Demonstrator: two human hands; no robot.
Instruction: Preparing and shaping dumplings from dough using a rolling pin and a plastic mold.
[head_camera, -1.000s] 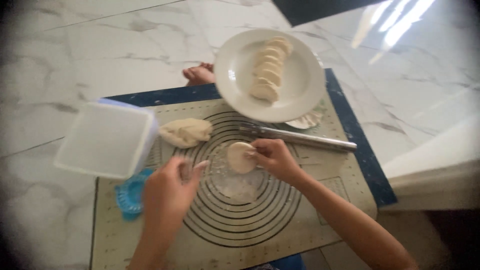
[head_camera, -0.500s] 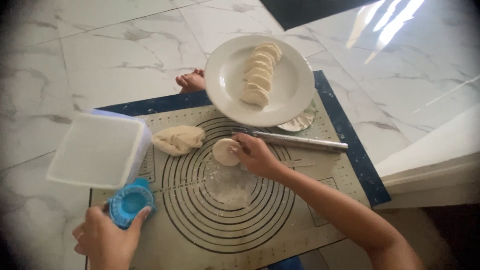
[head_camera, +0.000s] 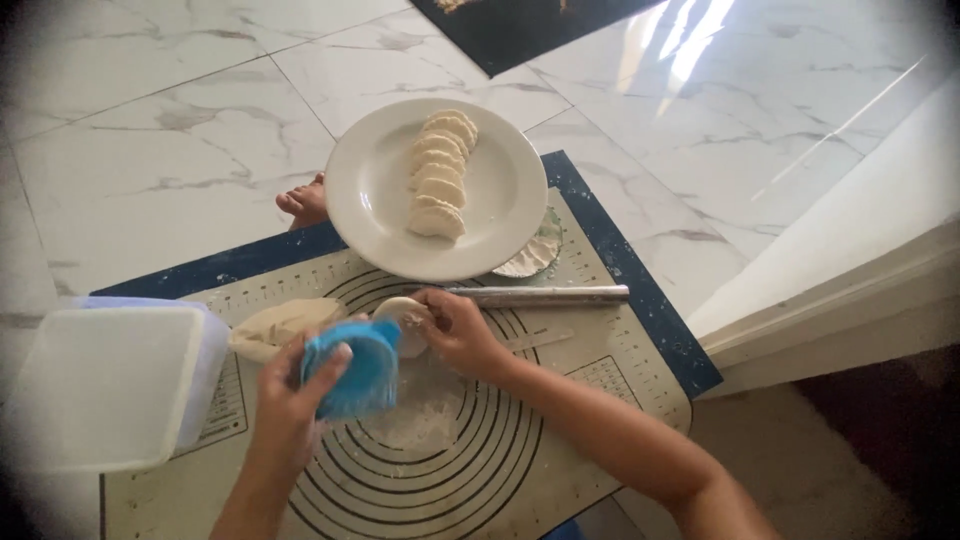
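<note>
Pastry mat (head_camera: 600, 400) on marble floor; near-right area bare. White container (head_camera: 110, 385) overhangs left edge. Plate (head_camera: 380, 215) at far edge, rolling pin (head_camera: 540, 295) just before it. Left hand (head_camera: 290, 400) grips blue press (head_camera: 350, 365) mid-mat. Right hand (head_camera: 455, 330) pinches dough disc (head_camera: 400, 312) beside press.

A translucent white rectangular plastic container (head_camera: 105, 385) with a pale blue rim stands at the mat's left edge. No labels, signs or screens are visible.

Blue ribbed dumpling mould (head_camera: 350, 366) held up over mat, round dough disc (head_camera: 402, 318) touching it
</note>
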